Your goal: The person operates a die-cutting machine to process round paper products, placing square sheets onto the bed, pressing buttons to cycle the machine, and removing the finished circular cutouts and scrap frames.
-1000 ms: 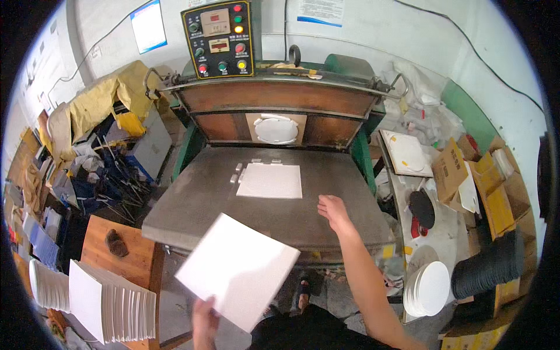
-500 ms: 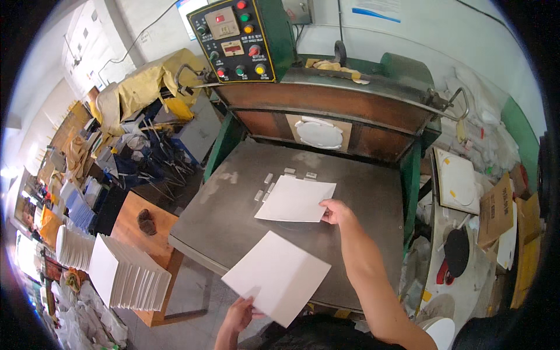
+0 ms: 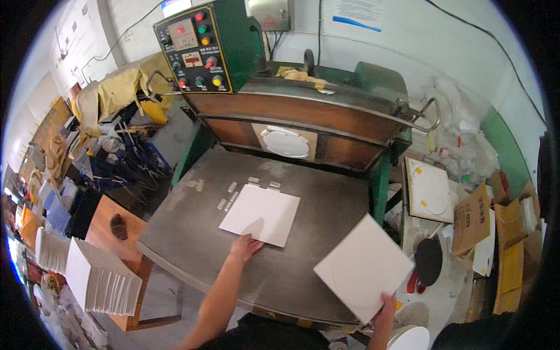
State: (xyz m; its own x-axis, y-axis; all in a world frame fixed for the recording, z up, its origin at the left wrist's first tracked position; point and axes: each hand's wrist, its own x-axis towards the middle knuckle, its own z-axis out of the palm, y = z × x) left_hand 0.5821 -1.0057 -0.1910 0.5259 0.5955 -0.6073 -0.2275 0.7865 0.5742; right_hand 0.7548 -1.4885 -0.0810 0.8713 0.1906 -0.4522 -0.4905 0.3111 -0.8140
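Swapped hands: left hand (image 3: 246,247) on flat white sheet (image 3: 260,214), right hand (image 3: 385,307) lifting another sheet (image 3: 363,268).

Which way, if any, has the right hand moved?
Yes. The right hand went from the middle of the press bed back to its near right corner, where it holds a white sheet.

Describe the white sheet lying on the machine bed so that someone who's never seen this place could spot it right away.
Find the big green press with the black control panel, then look down to its flat grey metal bed. The white square sheet lies flat near the bed's middle, with the left hand touching its near edge. The other white square sheet is held up off the bed's right end by the right hand.
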